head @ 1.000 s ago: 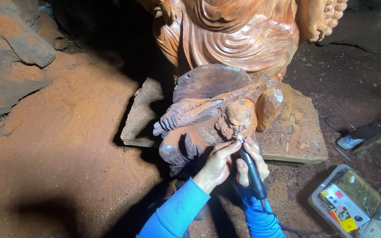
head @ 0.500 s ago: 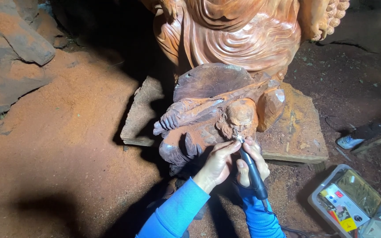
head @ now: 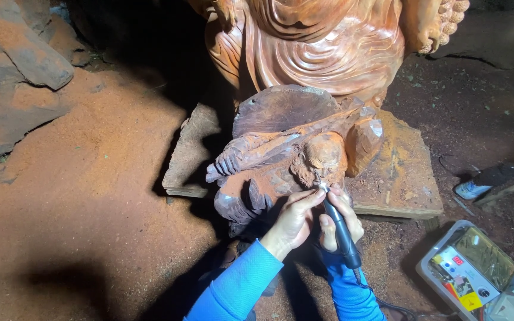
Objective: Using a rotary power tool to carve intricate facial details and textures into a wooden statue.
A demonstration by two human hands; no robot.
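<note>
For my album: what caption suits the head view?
Both hands guide a black rotary tool at the small wooden figure's carved face.

Counts, head view.

Hands: two, left hand [head: 295,219] and right hand [head: 340,215], both in blue sleeves.

Rotary tools: one, a black handpiece [head: 341,233] with a single cord trailing off its back end.

Carvings: two, a small figure [head: 295,160] and a big statue [head: 322,44] behind it.

Slabs: one, the flat wood base [head: 403,178] under the small figure.

Trays: one grey tray [head: 477,273] at lower right, holding several small items; exact number too cluttered to tell.

Rocks: one large grey-brown rock [head: 13,71] at upper left.
</note>
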